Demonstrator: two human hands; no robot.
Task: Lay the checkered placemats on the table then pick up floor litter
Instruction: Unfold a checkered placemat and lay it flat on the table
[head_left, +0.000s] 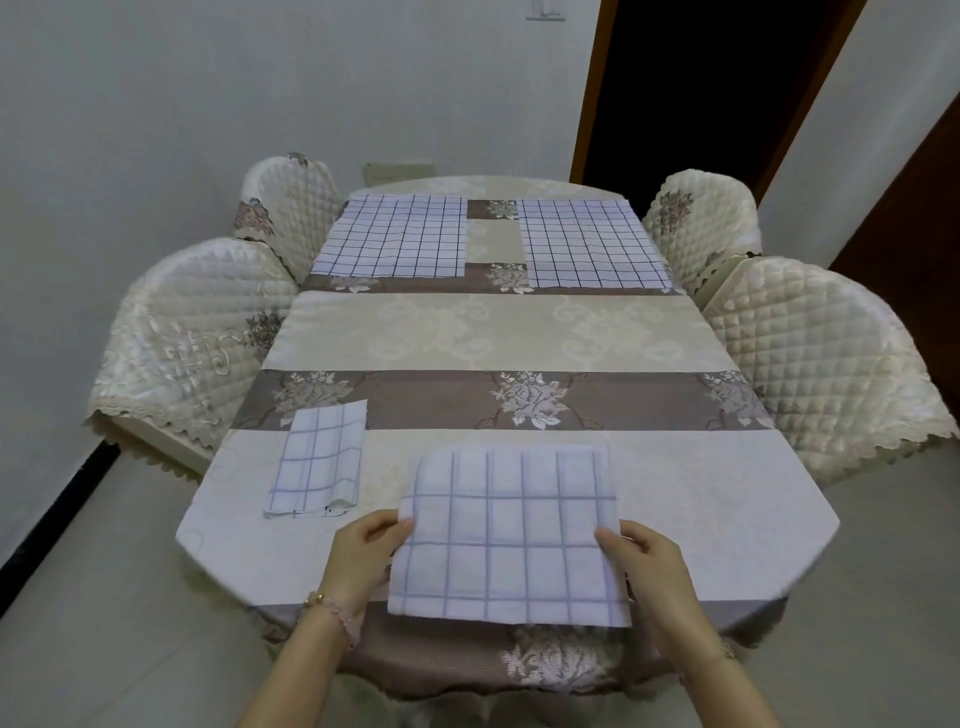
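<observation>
The left hand (363, 551) pinches the left edge of a folded placemat (506, 535), thumb on top and fingers beneath. The right hand (644, 566) grips its right edge the same way. The mat is held at the near end of the table (701, 509), its near edge hanging just past the table's near rim, its far edge over the pale band of the cloth. The left wrist wears a bead bracelet (332, 608).

Just left of it lies a second folded mat (319, 460), narrow and flat, apart from the held one and close to the table's left edge. To the right of the held mat the near cloth is bare all the way to the right rim.

The middle band of the table is open. At the far end two spread mats lie flat side by side: the far-left mat (395, 236) and the far-right mat (589, 244), with a gap of cloth between them, each reaching almost to its side edge.

Four quilted chairs (192, 332) press against the table, two per side. Bare floor (93, 597) runs along both sides.
</observation>
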